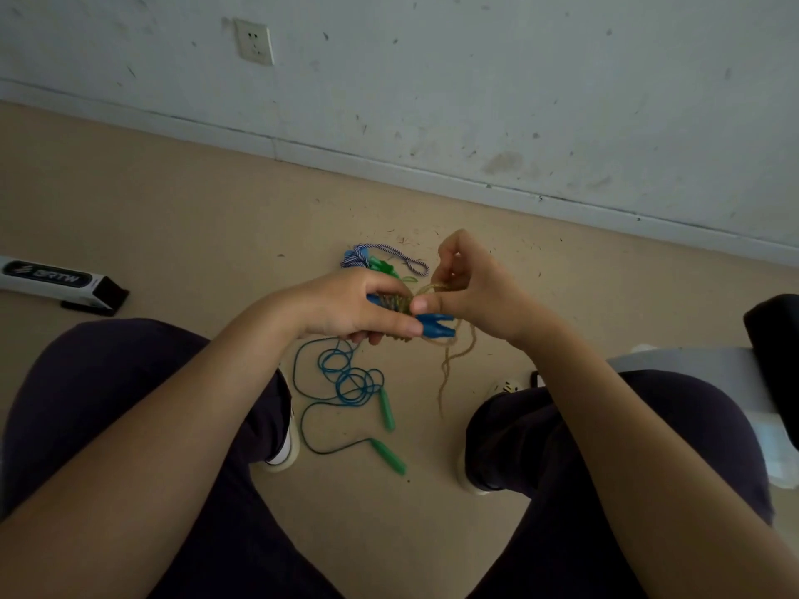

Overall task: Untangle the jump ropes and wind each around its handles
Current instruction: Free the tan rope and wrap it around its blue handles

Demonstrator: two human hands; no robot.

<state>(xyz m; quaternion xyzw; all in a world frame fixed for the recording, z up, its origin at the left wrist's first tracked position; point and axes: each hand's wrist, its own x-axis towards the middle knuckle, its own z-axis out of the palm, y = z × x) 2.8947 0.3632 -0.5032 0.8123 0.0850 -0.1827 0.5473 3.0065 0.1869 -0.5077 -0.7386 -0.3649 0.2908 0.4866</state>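
Observation:
My left hand [346, 306] grips a pair of blue handles [436, 327] with tan rope wound around them. My right hand [471, 287] pinches a loop of the tan rope [454, 361] just above the handles; its loose end hangs down toward the floor. On the floor between my legs lies a blue-green thin rope [346, 378] in loose coils with two green handles [387, 410]. Behind my hands sits a white-and-blue striped rope [415, 263] bundled with blue and green handles, partly hidden by my hands.
I sit with both knees spread, white shoes [283, 456] on a beige floor. A white and black box [56, 281] lies at the left. A wall with a socket [255, 41] runs behind. A dark object and grey surface [691, 365] stand at the right.

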